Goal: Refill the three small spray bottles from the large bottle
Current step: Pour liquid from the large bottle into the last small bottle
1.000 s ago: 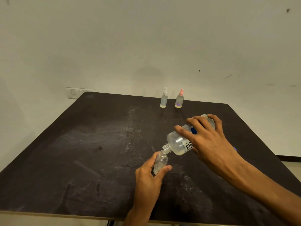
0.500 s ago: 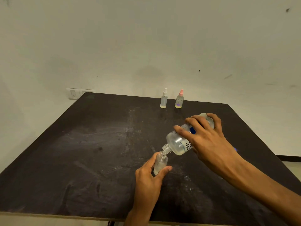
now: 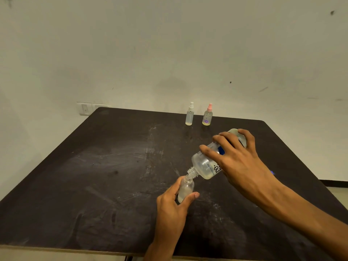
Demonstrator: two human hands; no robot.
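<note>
Little has shifted over the last second: the right hand (image 3: 239, 162) has nudged the large bottle (image 3: 211, 164) a touch higher and kept its tilt, while the left hand (image 3: 173, 206) has held its place. Right of centre in the frame, the right hand is wrapped over the top of the large bottle's barrel, fingers spread across the label, with the base raised toward the upper right and the uncapped neck angled down to the lower left. That neck sits right at the open mouth of the small spray bottle (image 3: 185, 189), touching or very nearly so. The left hand grips this small bottle around its lower body between thumb and fingers, upright or slightly leaning; whether its base rests on the dark table (image 3: 94, 185) is hidden by the hand. The large bottle looks like clear, thin plastic with a pool of clear liquid lying along its lower side, so it is probably light and would dent or spurt if squeezed; a hold around the middle of the barrel suits it. The small bottle is also clear, smooth and likely slippery if wetted; how full it is cannot be read. At the far edge of the table, upper middle of the frame, stand two capped sprayers just beside each other: a white-topped bottle (image 3: 189, 115) and a pink-topped bottle (image 3: 207, 116), both seemingly holding pale liquid.
</note>
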